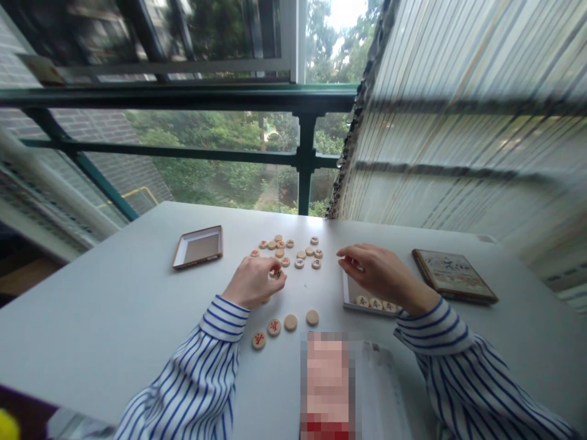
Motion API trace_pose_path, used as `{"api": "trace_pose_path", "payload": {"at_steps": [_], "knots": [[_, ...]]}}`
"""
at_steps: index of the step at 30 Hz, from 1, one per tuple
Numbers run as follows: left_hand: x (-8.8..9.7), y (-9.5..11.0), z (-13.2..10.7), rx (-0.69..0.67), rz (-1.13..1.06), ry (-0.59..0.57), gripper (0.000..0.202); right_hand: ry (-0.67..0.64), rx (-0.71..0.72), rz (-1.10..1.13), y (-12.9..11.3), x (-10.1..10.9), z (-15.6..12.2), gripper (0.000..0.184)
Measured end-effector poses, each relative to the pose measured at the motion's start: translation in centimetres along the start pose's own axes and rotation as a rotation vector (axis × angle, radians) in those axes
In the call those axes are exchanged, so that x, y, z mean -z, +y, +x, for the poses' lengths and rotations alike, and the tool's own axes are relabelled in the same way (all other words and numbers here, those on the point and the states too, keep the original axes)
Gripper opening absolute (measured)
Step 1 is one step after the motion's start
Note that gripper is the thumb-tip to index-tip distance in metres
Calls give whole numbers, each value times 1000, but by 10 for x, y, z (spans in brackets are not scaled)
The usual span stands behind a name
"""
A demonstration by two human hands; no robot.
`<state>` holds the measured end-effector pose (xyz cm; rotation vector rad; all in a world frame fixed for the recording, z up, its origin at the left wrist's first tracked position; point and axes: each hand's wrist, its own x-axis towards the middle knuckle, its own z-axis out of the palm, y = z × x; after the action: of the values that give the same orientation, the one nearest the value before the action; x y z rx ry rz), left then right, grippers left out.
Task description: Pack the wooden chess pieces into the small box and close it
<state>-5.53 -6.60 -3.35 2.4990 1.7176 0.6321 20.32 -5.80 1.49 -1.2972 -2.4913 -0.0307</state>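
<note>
My left hand [253, 282] is closed, with a wooden Chinese chess piece [276, 274] with dark writing between thumb and fingertips. My right hand [378, 272] reaches over a shallow box [351, 296]. Its fingers are curved, with a gap to the thumb and nothing seen between them. Several pieces with black characters [376, 304] lie in a row along the box's near side; my hand hides much of the interior. Beyond my hands, loose round pieces [299, 263] are scattered, some red, some black, some plain side up. Nearer me lie two red-marked pieces [274, 327] and two plain ones [290, 322].
A shallow open box lid [221, 244] rests at the left of the white table [137, 318]. At the right is a flat case with a picture on it [454, 275]. A blurred-out pink and red item [328, 379] is at the near edge. Windows and a striped curtain stand behind.
</note>
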Motion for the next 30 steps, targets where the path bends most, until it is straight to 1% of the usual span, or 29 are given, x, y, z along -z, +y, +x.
{"api": "trace_pose_path", "payload": {"at_steps": [6,10,15,18,22,26,28,30], "knots": [[-1,10,7,-76,-14,29,19,13,-17,34,9,12,-2,24],[3,23,14,-147,-34,54,16,20,-27,50,12,18,-4,25],[9,42,24,-250,-65,56,15,27,-23,66,15,22,-5,25],[10,52,32,-272,-103,62,17,30,-18,75,17,24,-6,25],[14,66,43,-263,-206,75,20,38,-24,69,20,28,-7,24],[16,79,56,-244,-408,10,24,43,-36,65,23,31,-9,23],[15,83,61,-224,-510,-40,24,36,-45,60,25,33,-10,23],[12,85,64,-203,-559,-88,24,17,-52,58,27,34,-10,23]]}}
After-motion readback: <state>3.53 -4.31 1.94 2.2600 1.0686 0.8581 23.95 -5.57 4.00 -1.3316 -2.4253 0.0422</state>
